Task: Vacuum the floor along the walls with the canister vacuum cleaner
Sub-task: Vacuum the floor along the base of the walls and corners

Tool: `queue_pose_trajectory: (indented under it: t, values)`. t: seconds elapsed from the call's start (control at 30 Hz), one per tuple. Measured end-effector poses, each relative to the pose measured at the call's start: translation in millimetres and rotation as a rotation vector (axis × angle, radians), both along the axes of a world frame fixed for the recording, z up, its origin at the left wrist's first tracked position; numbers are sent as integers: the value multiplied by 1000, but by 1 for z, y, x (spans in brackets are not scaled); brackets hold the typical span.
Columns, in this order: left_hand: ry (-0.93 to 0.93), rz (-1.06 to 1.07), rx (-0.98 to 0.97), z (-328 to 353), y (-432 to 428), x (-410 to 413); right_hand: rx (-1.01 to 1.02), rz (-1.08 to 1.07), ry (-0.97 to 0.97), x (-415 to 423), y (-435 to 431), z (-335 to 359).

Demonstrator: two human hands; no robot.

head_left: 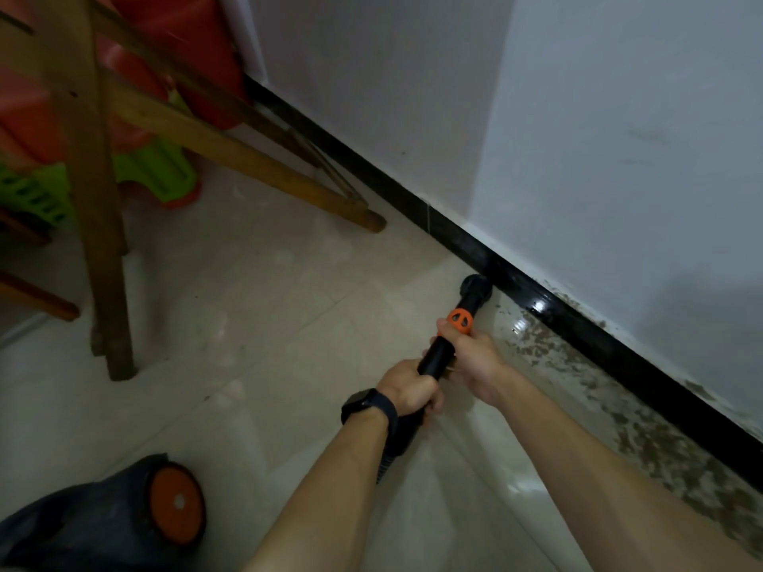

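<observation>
Gripping wand (437,359): left hand (408,390), right hand (470,359) (canister (99,526) on floor (256,315))

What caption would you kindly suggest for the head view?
Wall-edge vacuuming: left hand and right hand grip the vacuum wand, its nozzle at the black baseboard beside dirt-speckled floor tiles.

Illumination is dim and cool. The wall (619,138) is lighter right of its corner and greyer to the left, with a soft shadow at far right. Specular glare shows on the baseboard (541,305) and the adjacent floor (289,291). Wide-angle distortion bows straight lines near the edges. The table legs (99,200) and stools (157,167) are blurred.
</observation>
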State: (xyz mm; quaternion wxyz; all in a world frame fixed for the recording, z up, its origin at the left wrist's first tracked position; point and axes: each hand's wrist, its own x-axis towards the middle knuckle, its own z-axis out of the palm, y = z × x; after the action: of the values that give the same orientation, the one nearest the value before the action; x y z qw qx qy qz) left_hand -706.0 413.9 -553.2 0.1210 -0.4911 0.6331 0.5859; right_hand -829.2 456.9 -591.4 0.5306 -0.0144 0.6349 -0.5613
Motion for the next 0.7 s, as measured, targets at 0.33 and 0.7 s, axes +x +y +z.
queue_pose_trajectory:
  t: [0.33,0.7]
  values:
    - [-86,-46,-44,-3,37,16,-28,-15,-132,15,43,0]
    - [-229,-190,15,-13,58,41,26,10,-115,53,79,-10]
